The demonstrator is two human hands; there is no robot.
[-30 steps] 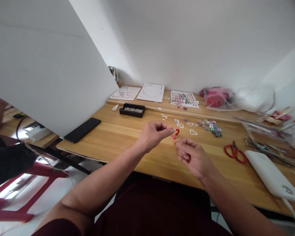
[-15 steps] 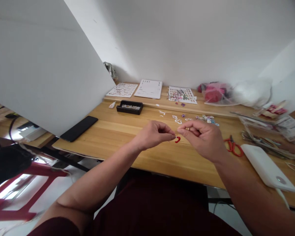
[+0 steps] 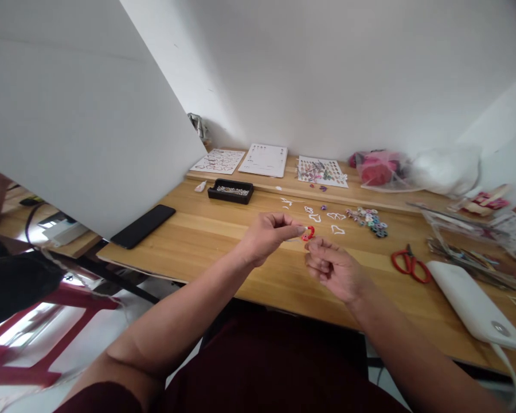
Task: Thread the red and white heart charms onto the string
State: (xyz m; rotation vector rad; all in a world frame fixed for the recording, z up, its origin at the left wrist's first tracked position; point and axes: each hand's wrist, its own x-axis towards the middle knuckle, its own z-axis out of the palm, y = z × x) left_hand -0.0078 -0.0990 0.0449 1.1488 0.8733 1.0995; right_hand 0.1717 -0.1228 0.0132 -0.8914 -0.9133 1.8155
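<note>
Fingers of the left hand (image 3: 269, 236) pinch the red curved piece (image 3: 312, 231) above the table (image 3: 206, 229); the right hand (image 3: 308, 246), fingertips drawn together, crowds it, any hold unclear. 1 slackened pinch could drop the piece.

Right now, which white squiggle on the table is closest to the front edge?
The loop just beyond the right hand; the other white squiggles lie farther back.

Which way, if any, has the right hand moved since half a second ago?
Yes: the right hand shifted left and down in view, judged against the red-handled scissors.
</note>
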